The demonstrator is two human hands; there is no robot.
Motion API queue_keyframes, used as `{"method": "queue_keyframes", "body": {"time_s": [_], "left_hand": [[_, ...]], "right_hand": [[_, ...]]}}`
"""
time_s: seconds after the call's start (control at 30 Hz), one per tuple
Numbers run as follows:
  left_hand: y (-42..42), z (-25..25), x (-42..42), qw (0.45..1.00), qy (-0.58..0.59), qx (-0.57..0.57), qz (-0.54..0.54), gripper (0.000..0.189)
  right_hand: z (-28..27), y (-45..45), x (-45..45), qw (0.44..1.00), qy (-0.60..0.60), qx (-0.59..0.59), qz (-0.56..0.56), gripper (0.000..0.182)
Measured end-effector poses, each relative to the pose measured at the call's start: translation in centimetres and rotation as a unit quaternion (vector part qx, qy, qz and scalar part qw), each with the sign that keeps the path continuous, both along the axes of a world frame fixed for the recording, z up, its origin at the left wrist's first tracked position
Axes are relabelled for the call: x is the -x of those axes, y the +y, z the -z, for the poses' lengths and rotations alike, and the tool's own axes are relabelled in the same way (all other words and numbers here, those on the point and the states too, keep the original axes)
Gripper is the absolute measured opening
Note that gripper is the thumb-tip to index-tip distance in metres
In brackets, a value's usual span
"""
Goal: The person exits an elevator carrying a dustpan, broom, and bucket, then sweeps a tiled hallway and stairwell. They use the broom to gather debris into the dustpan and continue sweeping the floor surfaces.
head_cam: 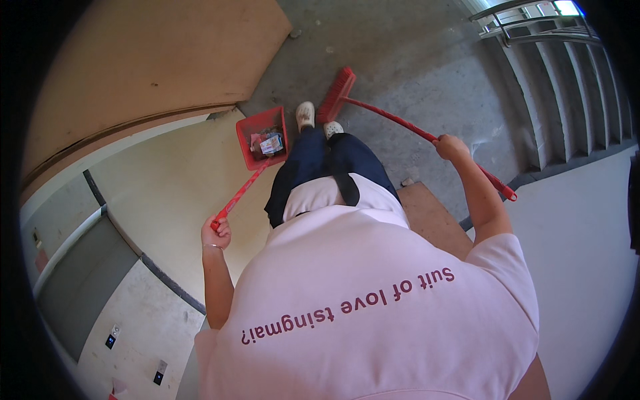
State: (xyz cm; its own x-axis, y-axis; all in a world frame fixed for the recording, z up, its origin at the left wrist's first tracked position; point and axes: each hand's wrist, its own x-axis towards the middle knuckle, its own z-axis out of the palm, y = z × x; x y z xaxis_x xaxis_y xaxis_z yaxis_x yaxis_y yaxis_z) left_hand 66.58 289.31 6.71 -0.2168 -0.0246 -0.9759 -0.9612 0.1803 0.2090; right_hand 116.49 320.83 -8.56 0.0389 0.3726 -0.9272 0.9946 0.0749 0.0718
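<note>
My left hand (pixel 216 232) is closed around the top end of the red handle of a dustpan (pixel 261 136). The deep red pan lies left of my feet, with litter (pixel 271 144) inside, some of it paper-like. My right hand (pixel 451 148) grips the red pole of a push broom (pixel 336 95), whose knobbed end sticks out behind the hand. The broom's red head rests on the grey floor by my white clogs, its bristles beside them.
Concrete stairs (pixel 565 100) with a metal railing (pixel 537 37) rise at the right. A large brown panel (pixel 160 60) stands at the upper left. A brown board (pixel 432 217) lies by the right-hand wall. An elevator-like grey door (pixel 90 285) is at the lower left.
</note>
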Motion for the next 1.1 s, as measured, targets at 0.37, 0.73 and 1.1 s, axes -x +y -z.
{"method": "queue_keyframes", "body": {"time_s": [0.37, 0.73, 1.1], "left_hand": [[-1.5, 0.6, 3.4, 0.999, -0.036, -0.027, 0.020, 0.022], [-3.4, 1.3, 4.2, 0.997, -0.032, -0.037, 0.066, 0.022], [-3.8, 0.6, 4.3, 0.980, -0.020, -0.020, 0.198, 0.016]], "right_hand": [[-6.1, -4.8, -2.0, 0.995, 0.031, -0.088, 0.025, 0.032], [-10.0, -12.5, -8.7, 0.960, -0.038, -0.220, 0.171, 0.032], [-6.9, -16.2, -4.8, 0.956, -0.054, -0.072, 0.279, 0.047]]}}
